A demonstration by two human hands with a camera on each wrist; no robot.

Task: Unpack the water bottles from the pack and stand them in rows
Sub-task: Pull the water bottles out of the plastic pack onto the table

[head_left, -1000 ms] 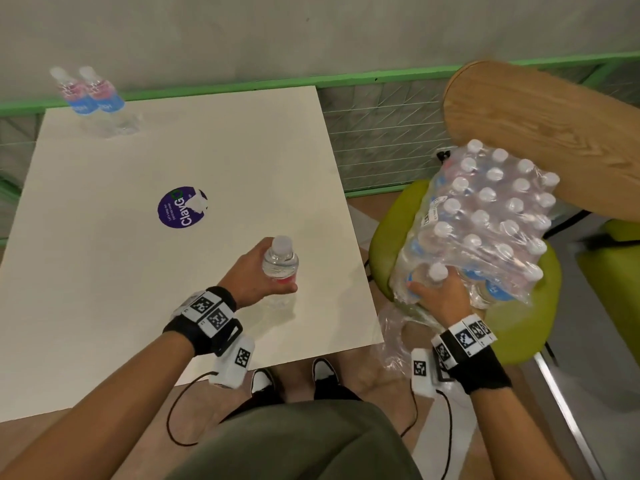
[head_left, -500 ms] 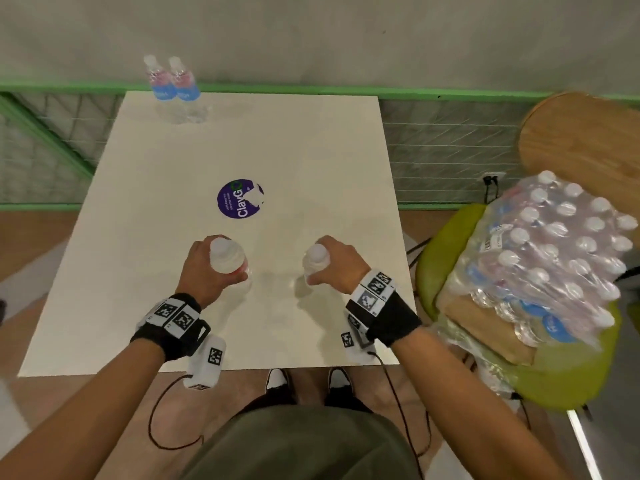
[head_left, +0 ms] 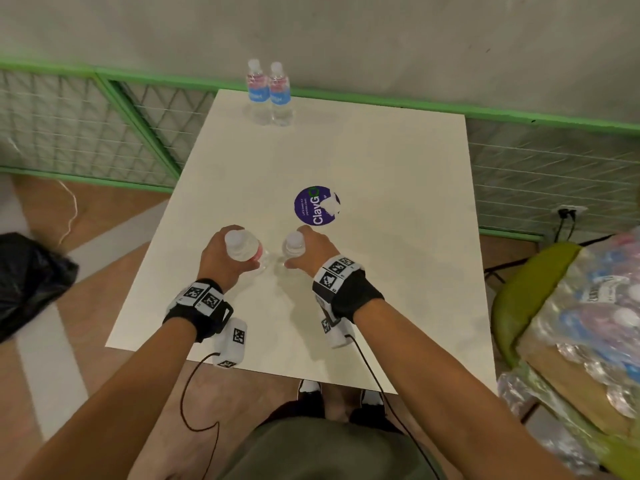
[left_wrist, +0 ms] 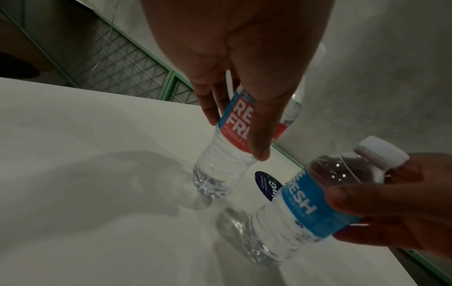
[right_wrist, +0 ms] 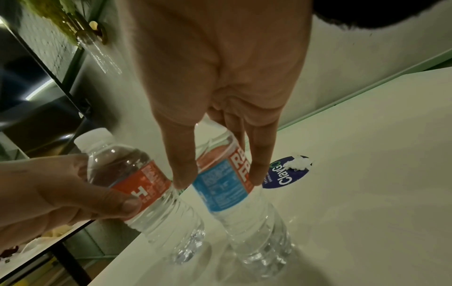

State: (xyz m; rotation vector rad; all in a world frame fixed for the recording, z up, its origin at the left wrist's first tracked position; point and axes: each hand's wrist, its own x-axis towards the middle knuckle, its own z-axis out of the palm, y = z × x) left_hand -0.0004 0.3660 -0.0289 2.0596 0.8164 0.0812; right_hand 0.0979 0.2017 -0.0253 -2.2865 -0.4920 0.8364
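Observation:
Both hands hold small clear water bottles over the near middle of the white table. My left hand grips a red-labelled bottle round its label. My right hand grips a bottle beside it, a small gap between them. Both bases are at or just above the table top; I cannot tell which. Two more bottles stand side by side at the far edge. The plastic-wrapped pack lies on a green chair at the right.
A round purple sticker lies just beyond the hands. A green mesh fence and a grey wall run behind the table. A black bag lies on the floor at the left. A plugged-in wall socket sits near the green chair.
My right hand took a bottle out of the pack and carried it left over the table. Both hands then moved forward and closer together, towards the sticker.

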